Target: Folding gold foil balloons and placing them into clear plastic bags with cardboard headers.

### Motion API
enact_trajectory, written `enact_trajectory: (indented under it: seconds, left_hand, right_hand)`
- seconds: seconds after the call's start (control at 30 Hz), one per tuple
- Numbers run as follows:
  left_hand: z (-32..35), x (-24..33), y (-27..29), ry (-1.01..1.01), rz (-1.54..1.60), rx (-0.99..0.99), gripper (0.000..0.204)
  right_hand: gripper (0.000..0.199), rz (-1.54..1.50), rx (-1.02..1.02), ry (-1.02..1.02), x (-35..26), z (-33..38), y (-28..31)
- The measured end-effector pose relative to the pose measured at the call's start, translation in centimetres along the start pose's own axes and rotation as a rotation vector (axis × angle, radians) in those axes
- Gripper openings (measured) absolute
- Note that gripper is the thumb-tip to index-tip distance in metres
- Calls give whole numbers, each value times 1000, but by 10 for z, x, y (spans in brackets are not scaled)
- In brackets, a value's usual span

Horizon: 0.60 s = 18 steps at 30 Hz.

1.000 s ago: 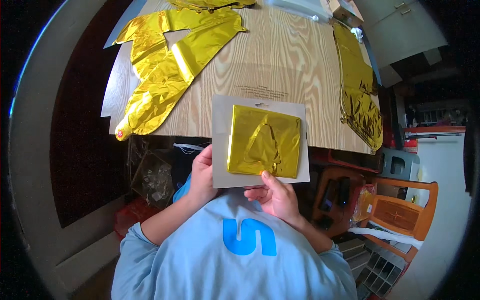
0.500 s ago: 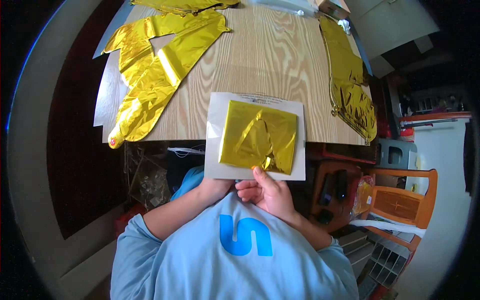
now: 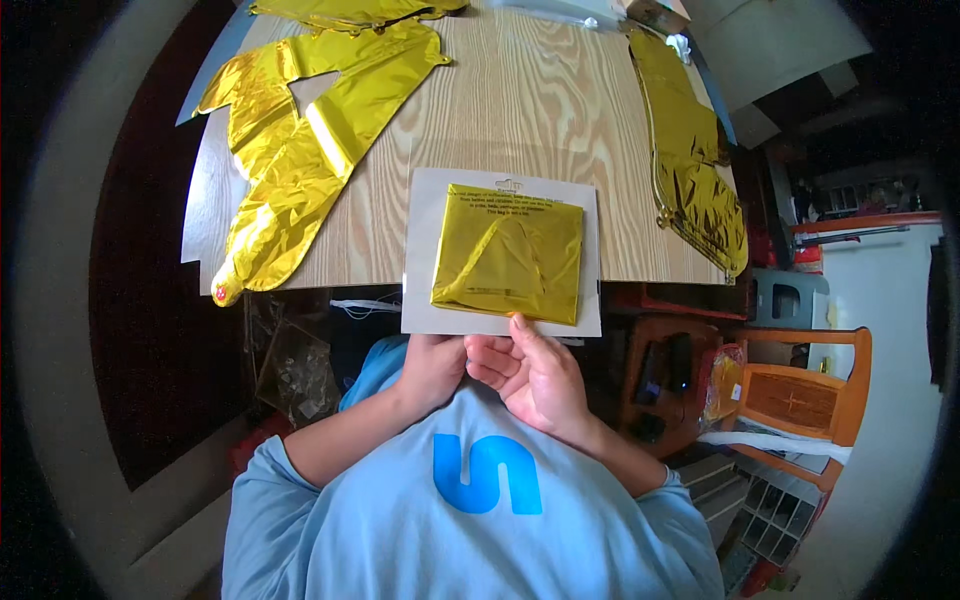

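A flat packet [image 3: 419,250] with a white backing card and a clear cover is held up in front of my chest, before the table's near edge. Inside it lies a folded gold foil balloon [image 3: 508,250]. My right hand [image 3: 540,378] pinches the packet's lower edge, thumb on the front and the other fingers curled below. Against the lower left edge rests my left hand [image 3: 436,370]; its fingers are hidden behind the card. Unfolded, uninflated gold foil balloons lie on the table: one at the left [image 3: 300,150], one at the right [image 3: 690,150].
Another gold foil piece [image 3: 350,12] lies at the far left of the wood-grain table [image 3: 520,100]. A cardboard box [image 3: 657,14] and clear plastic [image 3: 560,10] sit at the far edge. To my right stand a wooden chair [image 3: 800,400] and a grey plastic stool [image 3: 790,300].
The packet has risen slightly and moved a little left, with both hands following. Glare on its cover has lessened, and more of my left hand shows below the card.
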<state>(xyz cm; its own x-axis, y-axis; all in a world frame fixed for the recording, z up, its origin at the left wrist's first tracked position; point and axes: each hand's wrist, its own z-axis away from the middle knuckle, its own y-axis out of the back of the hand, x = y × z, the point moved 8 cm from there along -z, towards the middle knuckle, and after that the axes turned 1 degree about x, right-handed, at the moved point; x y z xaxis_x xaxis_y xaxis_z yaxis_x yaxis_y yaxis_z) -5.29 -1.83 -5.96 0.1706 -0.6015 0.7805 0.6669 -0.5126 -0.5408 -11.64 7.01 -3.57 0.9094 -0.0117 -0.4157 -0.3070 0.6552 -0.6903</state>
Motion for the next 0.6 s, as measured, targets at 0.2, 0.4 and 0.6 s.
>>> enact_trajectory:
  seconds: [0.2, 0.4, 0.6]
  left_hand:
    - [-7, -7, 2, 34, -120, -31, 21]
    - [-8, -14, 1, 142, -29, -26, 21]
    - [-13, -19, -8, 1, -5, -127, 19]
  right_hand:
    - [36, 87, 26, 57, -6, 1, 5]
    - [41, 133, 47, 35, -4, 3, 6]
    - [39, 51, -4, 120, -14, -6, 4]
